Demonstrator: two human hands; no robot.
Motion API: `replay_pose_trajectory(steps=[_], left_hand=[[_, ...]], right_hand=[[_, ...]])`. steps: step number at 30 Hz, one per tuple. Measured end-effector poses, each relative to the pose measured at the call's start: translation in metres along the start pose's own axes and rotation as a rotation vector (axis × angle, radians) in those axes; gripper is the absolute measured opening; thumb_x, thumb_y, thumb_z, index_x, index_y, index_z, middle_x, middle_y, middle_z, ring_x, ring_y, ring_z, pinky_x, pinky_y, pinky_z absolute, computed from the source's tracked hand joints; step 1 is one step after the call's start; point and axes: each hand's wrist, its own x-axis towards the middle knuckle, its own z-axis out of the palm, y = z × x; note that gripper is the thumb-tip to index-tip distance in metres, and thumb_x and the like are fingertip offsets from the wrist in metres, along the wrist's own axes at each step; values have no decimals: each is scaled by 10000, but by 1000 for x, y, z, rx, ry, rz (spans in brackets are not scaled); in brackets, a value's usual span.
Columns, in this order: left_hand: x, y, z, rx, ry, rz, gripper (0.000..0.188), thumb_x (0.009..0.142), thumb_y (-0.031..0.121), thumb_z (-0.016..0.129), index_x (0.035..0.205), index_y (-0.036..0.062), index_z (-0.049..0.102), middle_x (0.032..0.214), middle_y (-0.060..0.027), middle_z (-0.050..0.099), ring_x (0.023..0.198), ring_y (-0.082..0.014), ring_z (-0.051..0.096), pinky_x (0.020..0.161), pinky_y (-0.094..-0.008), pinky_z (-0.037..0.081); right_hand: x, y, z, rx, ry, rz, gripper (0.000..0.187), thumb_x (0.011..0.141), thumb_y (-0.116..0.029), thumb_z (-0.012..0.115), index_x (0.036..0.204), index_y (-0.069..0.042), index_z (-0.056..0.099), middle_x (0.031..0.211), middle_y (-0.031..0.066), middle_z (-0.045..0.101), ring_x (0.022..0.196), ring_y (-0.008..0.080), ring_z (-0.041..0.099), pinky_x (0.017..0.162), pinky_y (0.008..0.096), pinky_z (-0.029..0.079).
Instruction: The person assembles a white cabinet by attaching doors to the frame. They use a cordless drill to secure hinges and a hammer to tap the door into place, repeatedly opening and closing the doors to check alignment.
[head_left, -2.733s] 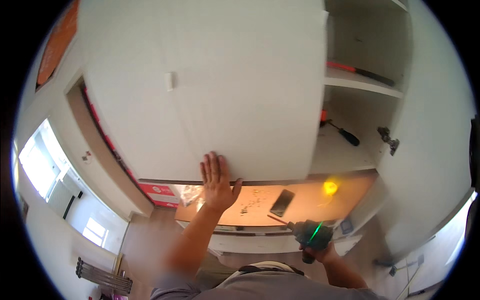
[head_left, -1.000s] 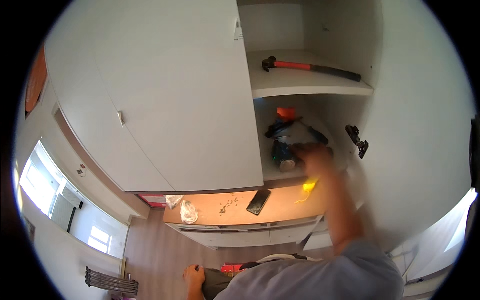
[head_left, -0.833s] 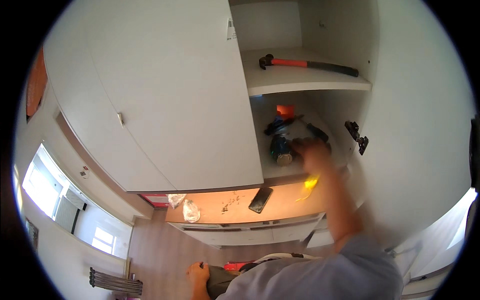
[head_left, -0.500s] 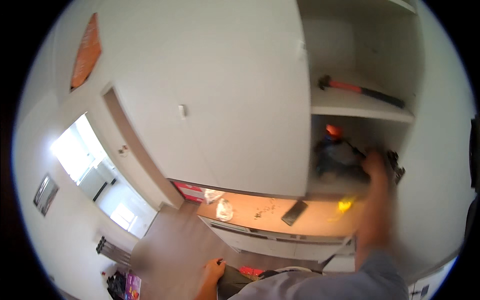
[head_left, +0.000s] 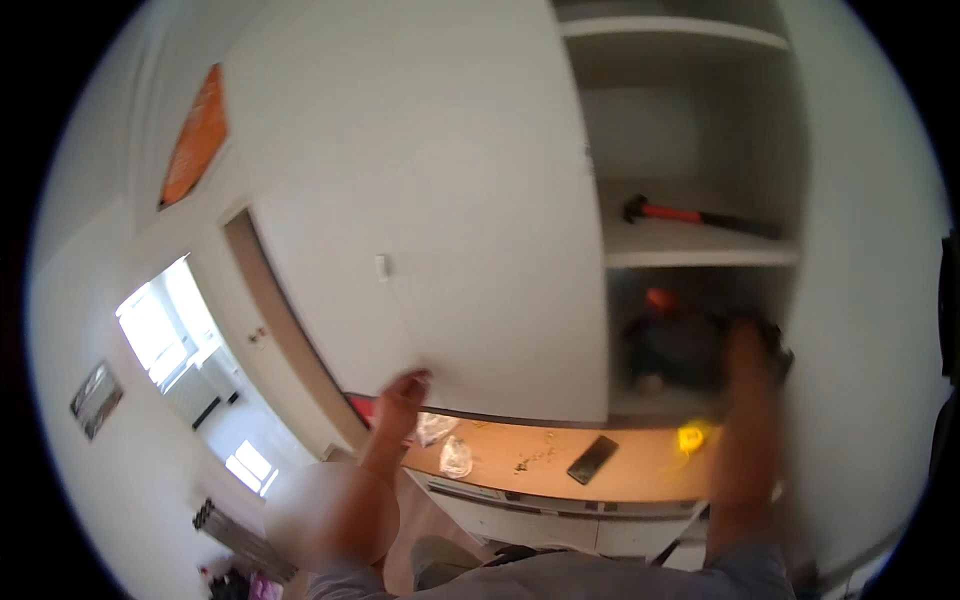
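My right hand reaches into the lowest compartment of the open cabinet. It is at the right side of a dark, blurred bundle with an orange part on top, and motion smears its fingers. My left hand is raised in front of the white cabinet door, above the left end of the wooden worktop. Its fingers are bent together; whatever they hold, if anything, is too small to make out. A hammer with a red and black handle lies on the shelf above my right hand.
On the wooden worktop lie a dark phone, a yellow tape measure, clear plastic bags and several small loose pieces. An orange panel is on the wall at left, above a bright doorway. Metal poles lean at lower left.
My left hand has risen from beside my leg to the front of the cabinet door. My right hand stays in the compartment, slightly lower in view. The whole view has shifted.
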Motion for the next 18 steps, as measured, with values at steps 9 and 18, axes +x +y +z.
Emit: replay_pose_trajectory(steps=[9, 18], left_hand=[[140, 107, -42, 355, 276, 214, 405, 966, 355, 736, 1156, 17, 618, 887, -84, 668, 739, -187, 637, 697, -335, 530], [168, 114, -53, 507, 220, 297, 387, 1046, 385, 589, 903, 27, 616, 675, -139, 583, 598, -251, 530, 609, -377, 458]], right_hand=[[-77, 4, 3, 129, 653, -331, 229, 928, -89, 670, 1155, -59, 664, 1225, 176, 663, 1052, 417, 669, 877, 479, 568], [-252, 58, 56, 1166, 658, -74, 244, 975, -88, 701, 1209, -38, 656, 1221, 119, 669, 814, 169, 640, 690, 300, 549]])
